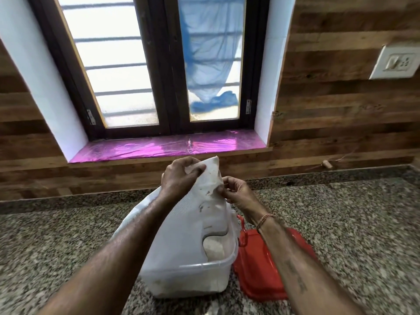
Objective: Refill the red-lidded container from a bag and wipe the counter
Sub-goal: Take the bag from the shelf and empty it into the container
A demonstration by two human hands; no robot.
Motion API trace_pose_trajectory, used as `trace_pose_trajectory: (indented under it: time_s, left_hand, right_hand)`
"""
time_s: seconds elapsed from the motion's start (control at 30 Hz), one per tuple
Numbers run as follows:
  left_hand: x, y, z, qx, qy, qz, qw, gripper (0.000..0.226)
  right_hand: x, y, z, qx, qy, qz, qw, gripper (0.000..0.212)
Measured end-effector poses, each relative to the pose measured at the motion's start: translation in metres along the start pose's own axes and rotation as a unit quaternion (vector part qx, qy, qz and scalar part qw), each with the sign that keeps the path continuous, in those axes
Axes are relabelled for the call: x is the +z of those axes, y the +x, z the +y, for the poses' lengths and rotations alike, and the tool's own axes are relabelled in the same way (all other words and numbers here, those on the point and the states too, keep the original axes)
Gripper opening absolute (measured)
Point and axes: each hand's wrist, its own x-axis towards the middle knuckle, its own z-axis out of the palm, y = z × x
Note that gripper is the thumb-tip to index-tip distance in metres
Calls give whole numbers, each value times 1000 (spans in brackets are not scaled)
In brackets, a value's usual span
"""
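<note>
Speckled grey granite counter, running wall to wall, with a low granite upstand at the back. Behind it, wood-plank wall cladding in brown bands. Dark-framed window set in a white-sided recess, two frosted panes, horizontal bars behind the glass, blue cloth hanging behind the right pane. Sill covered in shiny magenta film. White switch-and-socket plate on the cladding at upper right. Small cork-like item with a thin cord resting on the upstand below it.

Near the front edge, at centre: translucent plastic container standing open on the granite, some pale contents dimly visible low inside. Red lid lying flat on the counter, touching the container's right side, partly hidden under the right forearm. White bag held upright with its lower end inside the container, its top raised above the rim.

Left hand clamped on the bag's top corner, fingers closed over the folded plastic. Right hand pinching the bag's right edge just below, thumb and fingertips pressed together on the film. Thread band round the right wrist.
</note>
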Motion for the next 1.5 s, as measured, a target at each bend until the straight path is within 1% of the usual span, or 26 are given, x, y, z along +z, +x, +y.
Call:
trace_pose_trajectory:
  time_s: [0.07,0.13,0.2,0.27,0.3,0.37,0.43,0.5,0.57,0.63,0.67,0.77,0.83,0.87,0.9,0.93,0.97,1.03,1.07,1.13,1.2,1.27,1.33,1.4,1.43,1.5]
  left_hand:
    - [6,2,18,34,65,-17,997,50]
    - [13,5,32,46,106,-17,993,58]
    - [17,10,38,52,99,-9,994,52]
    - [16,14,36,38,66,-9,997,45]
    - [15,15,35,27,52,-12,998,46]
    - [14,16,31,13,28,-23,999,49]
    - [14,16,27,6,-4,-28,1000,45]
    - [14,15,24,-2,-27,-15,1000,36]
    - [11,16,24,-8,-43,-3,999,27]
    - [8,15,23,-17,-60,4,998,25]
    - [6,15,22,-25,-68,11,997,25]
    - [-1,17,21,-51,-98,43,993,24]
    - [-5,17,20,-66,-116,60,989,23]
    - [-6,17,19,-74,-120,65,988,23]
    - [-6,15,17,-76,-121,69,987,22]
    - [-6,13,15,-75,-118,71,988,21]
    - [-6,12,14,-70,-112,66,989,20]
    - [-7,11,12,-55,-102,33,993,23]
    - [-8,11,12,-48,-105,13,993,27]
    - [-8,11,15,-42,-116,-3,992,29]
    - [-7,9,17,-42,-135,9,990,26]
    - [-6,7,18,-47,-149,26,987,29]
    - [-5,5,16,-43,-145,38,988,36]
    - [-5,2,16,-38,-128,45,990,32]
    - [-5,1,15,-34,-108,45,993,31]
    - [-10,0,12,-32,-42,35,998,34]
  right_hand:
    - [5,0,0,-17,2,4,1000,13]
    - [9,0,1,-18,7,6,1000,17]
    - [9,0,5,0,-3,7,1000,28]
    - [7,-1,10,19,-22,8,1000,37]
    - [5,-2,13,25,-26,12,999,36]
    - [2,-5,18,24,-31,25,999,24]
    - [1,-8,21,19,-46,36,998,18]
    - [2,-11,23,8,-76,57,995,21]
    - [3,-15,24,-11,-133,82,988,23]
    - [7,-18,26,-37,-214,116,969,23]
    - [10,-20,26,-56,-260,141,954,23]
    - [21,-28,30,-124,-405,220,879,27]
    - [29,-35,35,-172,-463,237,836,30]
    - [31,-37,37,-188,-480,233,825,31]
    - [30,-38,39,-198,-486,223,822,30]
    - [29,-38,41,-199,-476,205,832,28]
    - [27,-38,42,-184,-441,182,859,25]
    - [21,-38,41,-120,-317,155,928,18]
    - [18,-37,39,-90,-263,154,948,19]
    - [12,-34,36,-55,-211,126,968,27]
    - [11,-29,34,-29,-181,78,980,34]
    - [12,-27,33,-2,-145,60,988,39]
    - [13,-25,33,12,-160,80,984,31]
    - [16,-24,35,0,-224,120,967,21]
    - [19,-25,34,-10,-246,139,959,19]
    - [22,-27,35,-25,-248,152,957,17]
